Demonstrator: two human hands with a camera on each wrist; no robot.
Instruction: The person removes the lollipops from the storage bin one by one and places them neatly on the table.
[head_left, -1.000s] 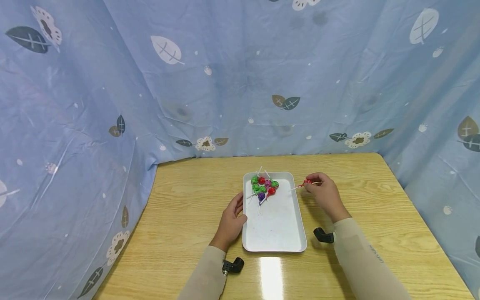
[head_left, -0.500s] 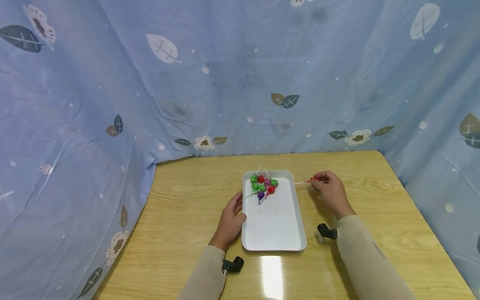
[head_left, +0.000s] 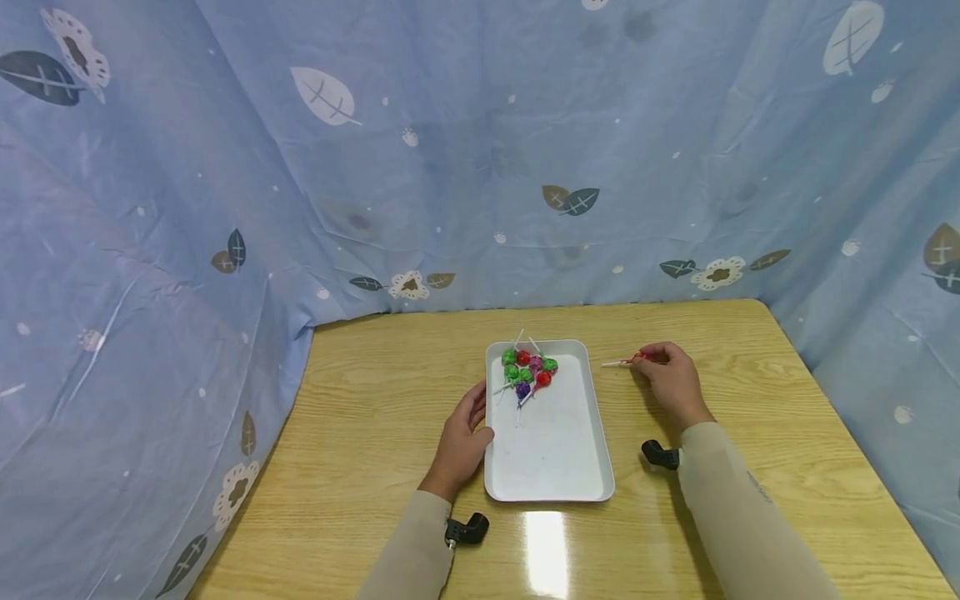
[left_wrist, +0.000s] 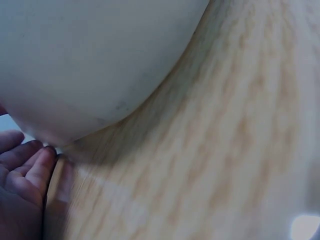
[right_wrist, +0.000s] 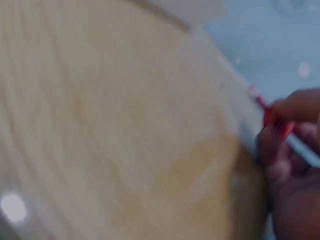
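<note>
My left hand (head_left: 462,437) holds the left side of a white rectangular tray (head_left: 551,467), its thumb at the rim and its fingers along the outer wall. In the left wrist view, the fingertips meet the tray's edge (left_wrist: 125,75). To the right of the tray, my right hand (head_left: 675,383) pinches a red-wrapped lollipop (right_wrist: 267,116) by its head. Its white stick (head_left: 615,364) points left toward the tray, apart from it. Part of the head is hidden by the fingers. Several wrapped lollipops, among them a green one (head_left: 525,377) and a purple one (head_left: 522,389), lie bunched in the tray's far left.
The wooden table (head_left: 375,392) carries the tray. A blue patterned curtain (head_left: 465,167) hangs along the table's back and both sides. Black wrist-worn devices sit at the left sleeve (head_left: 467,529) and the right sleeve (head_left: 662,455).
My right hand has moved right, away from the tray, carrying the red lollipop; its stick has left the tray's rim. The left hand and the lollipops in the tray have stayed put.
</note>
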